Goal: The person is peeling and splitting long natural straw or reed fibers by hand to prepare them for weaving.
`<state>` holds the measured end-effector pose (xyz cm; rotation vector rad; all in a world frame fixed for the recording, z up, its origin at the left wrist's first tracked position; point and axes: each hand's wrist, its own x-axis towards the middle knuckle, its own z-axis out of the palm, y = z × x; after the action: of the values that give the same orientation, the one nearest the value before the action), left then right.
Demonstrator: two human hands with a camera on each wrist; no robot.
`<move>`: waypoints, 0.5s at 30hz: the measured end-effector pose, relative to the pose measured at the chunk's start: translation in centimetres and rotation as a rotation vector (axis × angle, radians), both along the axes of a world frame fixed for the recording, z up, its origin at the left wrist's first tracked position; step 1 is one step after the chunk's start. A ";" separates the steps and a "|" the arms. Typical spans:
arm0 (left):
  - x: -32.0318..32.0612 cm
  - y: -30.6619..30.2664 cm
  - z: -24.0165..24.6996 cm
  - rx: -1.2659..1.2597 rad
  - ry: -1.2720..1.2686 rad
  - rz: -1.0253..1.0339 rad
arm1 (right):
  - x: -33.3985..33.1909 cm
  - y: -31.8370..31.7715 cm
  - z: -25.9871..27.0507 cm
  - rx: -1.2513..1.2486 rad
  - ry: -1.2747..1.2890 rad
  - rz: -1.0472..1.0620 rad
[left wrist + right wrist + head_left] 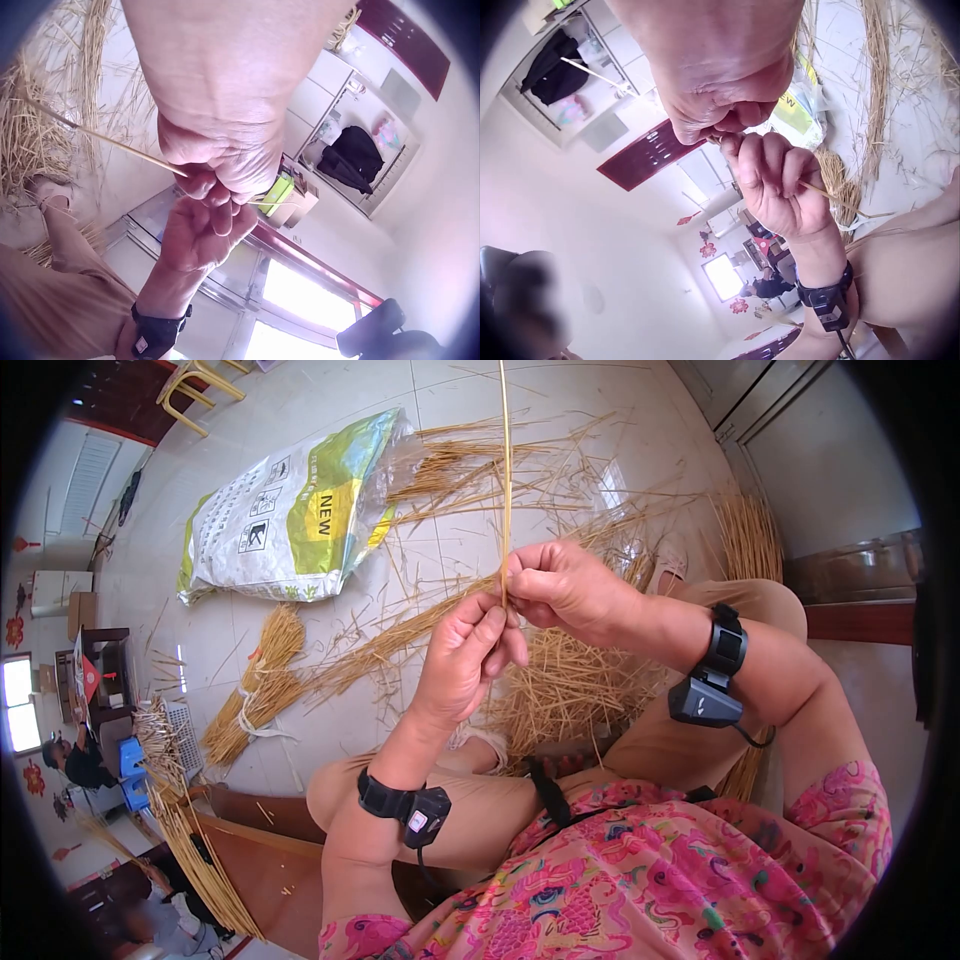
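A long golden straw stalk (505,470) stands upright between the hands and runs off the top of the head view. My left hand (462,652) pinches it low down between thumb and fingers. Just above, the right hand (562,588) grips the same stalk with curled fingers, close against the left fingertips. In the left wrist view a thin length of the stalk (127,145) sticks out from the left fingers toward the floor straw. The right wrist view shows a stalk end (832,196) below the left hand (776,187). The fingers hide the gripped part.
Loose straw (575,690) heaps between the feet. Tied straw bundles (262,670) lie left, near a white and green sack (290,510) with stalks at its mouth. More stalks (200,850) rest over a wooden bench (270,880). A straw sheaf (748,535) leans by the metal door.
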<state>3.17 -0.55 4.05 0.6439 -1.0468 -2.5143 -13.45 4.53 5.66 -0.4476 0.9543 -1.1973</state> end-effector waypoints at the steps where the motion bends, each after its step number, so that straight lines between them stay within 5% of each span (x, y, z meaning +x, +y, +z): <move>1: 0.1 -0.1 -0.1 0.020 0.020 -0.015 | 0.1 0.0 0.0 0.007 -0.006 -0.004; 15: -0.3 0.0 0.3 -0.229 -0.206 0.107 | 0.2 -0.1 -0.1 -0.012 0.241 -0.052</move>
<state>2.85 -0.52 4.36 0.8784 -1.3115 -2.2293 -13.22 4.41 5.55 -0.5896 1.1710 -1.2143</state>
